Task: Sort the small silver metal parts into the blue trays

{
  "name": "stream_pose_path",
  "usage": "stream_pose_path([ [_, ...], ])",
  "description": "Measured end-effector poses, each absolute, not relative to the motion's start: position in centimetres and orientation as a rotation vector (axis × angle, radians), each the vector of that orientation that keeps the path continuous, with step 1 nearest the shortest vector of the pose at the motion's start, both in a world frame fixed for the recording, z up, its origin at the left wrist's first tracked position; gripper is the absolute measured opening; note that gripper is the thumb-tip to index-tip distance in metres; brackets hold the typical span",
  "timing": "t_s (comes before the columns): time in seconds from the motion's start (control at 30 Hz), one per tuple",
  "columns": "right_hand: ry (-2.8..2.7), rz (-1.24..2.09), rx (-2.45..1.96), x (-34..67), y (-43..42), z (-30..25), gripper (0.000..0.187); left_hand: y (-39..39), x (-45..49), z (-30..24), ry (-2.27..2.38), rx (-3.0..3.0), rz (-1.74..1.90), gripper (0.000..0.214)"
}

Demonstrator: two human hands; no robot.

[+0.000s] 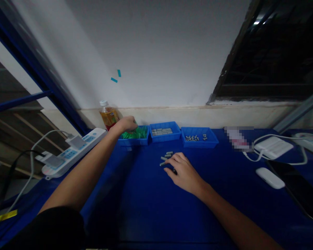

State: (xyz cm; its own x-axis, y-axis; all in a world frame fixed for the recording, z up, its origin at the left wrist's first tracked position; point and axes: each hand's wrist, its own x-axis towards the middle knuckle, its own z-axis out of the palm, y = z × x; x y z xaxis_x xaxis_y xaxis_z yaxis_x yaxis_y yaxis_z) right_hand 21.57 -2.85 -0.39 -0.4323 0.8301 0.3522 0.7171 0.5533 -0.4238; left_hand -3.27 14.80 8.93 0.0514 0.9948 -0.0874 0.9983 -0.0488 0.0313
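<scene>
My left hand (pixel 126 124) reaches into the left blue tray (pixel 134 141), fingers curled down among the green pieces (pixel 138 133); what it grips is hidden. My right hand (pixel 182 170) rests on the blue table (pixel 146 194), fingers bent over something small and dark under the fingertips. Several small grey cylinders (pixel 166 158) lie just left of its fingertips. The middle blue tray (pixel 165 137) holds grey cylinders in rows. The right blue tray (pixel 199 141) holds small metal parts.
A drink bottle (pixel 108 116) stands by the wall behind the left tray. A white power strip (pixel 73 152) with plugs lies at the left. At right lie a white adapter (pixel 272 147) with cable, a white oblong device (pixel 270 177) and a dark slab (pixel 299 189).
</scene>
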Motion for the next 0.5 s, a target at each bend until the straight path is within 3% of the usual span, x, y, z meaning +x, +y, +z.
stream_pose_path([
  [0.5,-2.280,0.272,-1.227,21.4,-2.8,-0.4,0.018,13.5,-1.7,6.3,2.026,2.322,-0.060,0.035],
])
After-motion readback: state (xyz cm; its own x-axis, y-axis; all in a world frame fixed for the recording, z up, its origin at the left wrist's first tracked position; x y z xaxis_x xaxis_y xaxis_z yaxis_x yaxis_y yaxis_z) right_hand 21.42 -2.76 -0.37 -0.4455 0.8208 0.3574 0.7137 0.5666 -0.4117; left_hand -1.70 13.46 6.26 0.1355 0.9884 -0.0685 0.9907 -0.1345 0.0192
